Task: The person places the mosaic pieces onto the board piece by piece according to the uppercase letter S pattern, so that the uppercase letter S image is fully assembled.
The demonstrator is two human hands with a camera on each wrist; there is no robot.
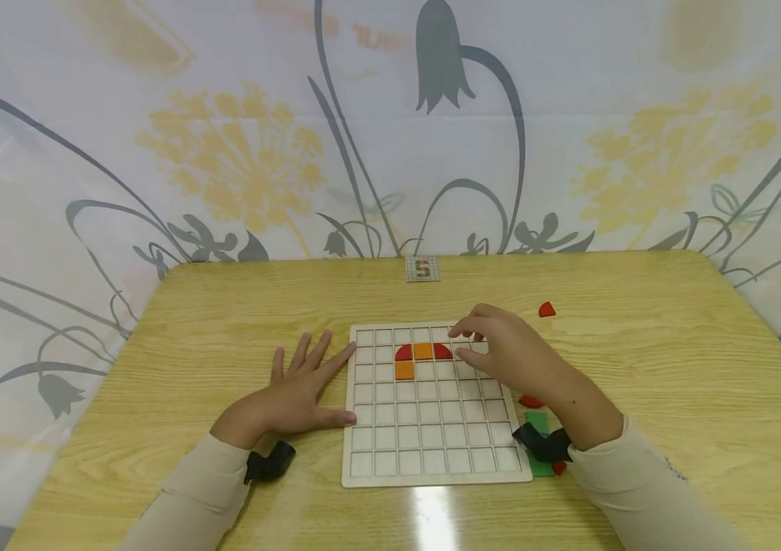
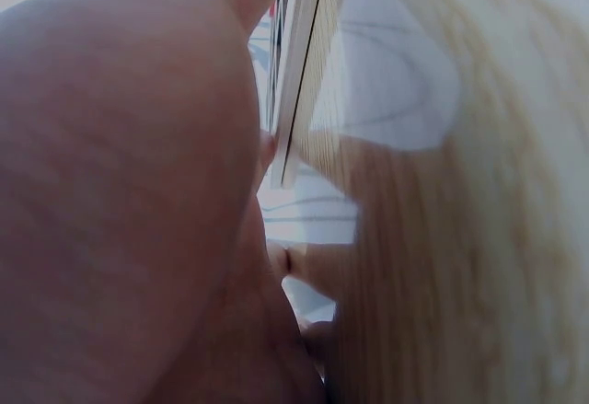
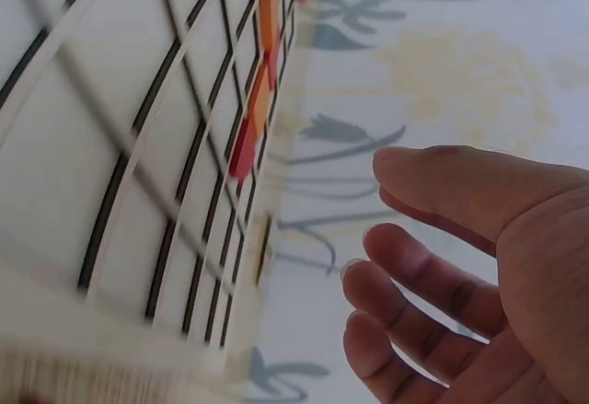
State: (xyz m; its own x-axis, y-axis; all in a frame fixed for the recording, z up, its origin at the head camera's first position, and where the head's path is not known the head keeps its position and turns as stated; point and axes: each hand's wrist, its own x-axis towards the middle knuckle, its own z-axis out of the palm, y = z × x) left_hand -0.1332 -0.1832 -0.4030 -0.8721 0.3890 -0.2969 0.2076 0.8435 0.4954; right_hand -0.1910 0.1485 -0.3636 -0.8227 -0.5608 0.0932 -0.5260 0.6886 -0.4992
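A pale grid board [image 1: 441, 480] lies on the table. Near its top sits a row of a red quarter-circle tile [image 1: 403, 353], an orange square tile [image 1: 423, 351] and a second red quarter-circle tile [image 1: 442, 352]. Below the left one is another orange square tile [image 1: 405, 371]. My right hand [image 1: 510, 348] hovers over the board's upper right, fingers loosely bent beside the right red tile; in the right wrist view nothing is between thumb and fingers. My left hand [image 1: 294, 394] rests spread out at the board's left edge, its thumb and index fingertip right at the rim.
Beyond the board lies a small card [image 1: 422, 268] with a grid pattern. One red tile [image 1: 546, 309] lies to the upper right. Another red tile [image 1: 531, 401] and green tiles [image 1: 537, 420] lie at the board's right side, partly under my right forearm. A flower-patterned cloth [image 1: 376, 138] hangs behind.
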